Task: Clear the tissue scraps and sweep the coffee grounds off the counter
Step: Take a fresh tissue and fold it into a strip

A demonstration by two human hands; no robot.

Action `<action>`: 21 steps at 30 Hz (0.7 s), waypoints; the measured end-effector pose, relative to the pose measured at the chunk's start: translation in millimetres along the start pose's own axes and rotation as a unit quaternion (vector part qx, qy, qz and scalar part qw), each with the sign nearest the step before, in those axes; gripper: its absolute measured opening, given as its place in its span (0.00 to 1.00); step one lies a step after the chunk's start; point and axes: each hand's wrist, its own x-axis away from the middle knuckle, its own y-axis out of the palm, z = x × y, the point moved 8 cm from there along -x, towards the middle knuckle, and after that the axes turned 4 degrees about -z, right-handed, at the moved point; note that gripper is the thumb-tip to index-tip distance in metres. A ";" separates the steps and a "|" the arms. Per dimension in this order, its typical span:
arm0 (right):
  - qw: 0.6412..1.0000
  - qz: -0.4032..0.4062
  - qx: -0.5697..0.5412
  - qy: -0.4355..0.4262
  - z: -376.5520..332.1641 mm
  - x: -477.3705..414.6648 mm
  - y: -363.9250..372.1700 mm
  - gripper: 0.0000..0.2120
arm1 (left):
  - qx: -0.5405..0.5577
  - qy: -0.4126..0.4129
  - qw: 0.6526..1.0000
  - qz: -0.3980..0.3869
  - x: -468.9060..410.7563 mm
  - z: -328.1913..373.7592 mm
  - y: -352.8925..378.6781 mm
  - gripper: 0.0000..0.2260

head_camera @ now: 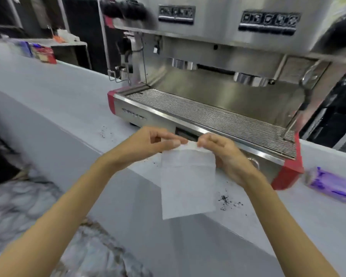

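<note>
Both my hands pinch a white tissue's top edge, left hand and right hand; coffee grounds lie at its four o'clock on the counter.

Bright, even, cool light; soft shadows only. Motion blur smears the machine and purple pack. Wide-angle bending curves the desk edges.
</note>
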 end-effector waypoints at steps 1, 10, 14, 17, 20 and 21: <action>1.000 -0.001 0.005 -0.005 1.6 -12.2 15.7 0.09 | -0.010 0.001 1.000 0.016 6.2 -10.7 -17.0 0.09; 0.996 0.000 0.087 0.023 27.9 -121.1 106.6 0.03 | -0.037 -0.064 0.990 0.117 32.0 -107.6 -137.9 0.05; 0.995 -0.008 0.093 0.024 37.2 -174.2 132.6 0.02 | -0.023 -0.082 0.992 0.098 24.1 -149.7 -174.6 0.06; 0.997 -0.035 0.069 0.025 41.0 -217.5 151.0 0.03 | 0.040 -0.066 0.994 0.075 13.1 -173.5 -206.3 0.03; 0.998 -0.056 -0.002 0.016 39.5 -264.7 163.0 0.06 | 0.139 -0.050 0.987 0.060 -4.0 -195.4 -245.0 0.08; 0.998 -0.057 -0.014 0.018 37.7 -280.2 165.8 0.08 | 0.162 -0.053 0.984 0.057 -11.0 -201.1 -258.2 0.11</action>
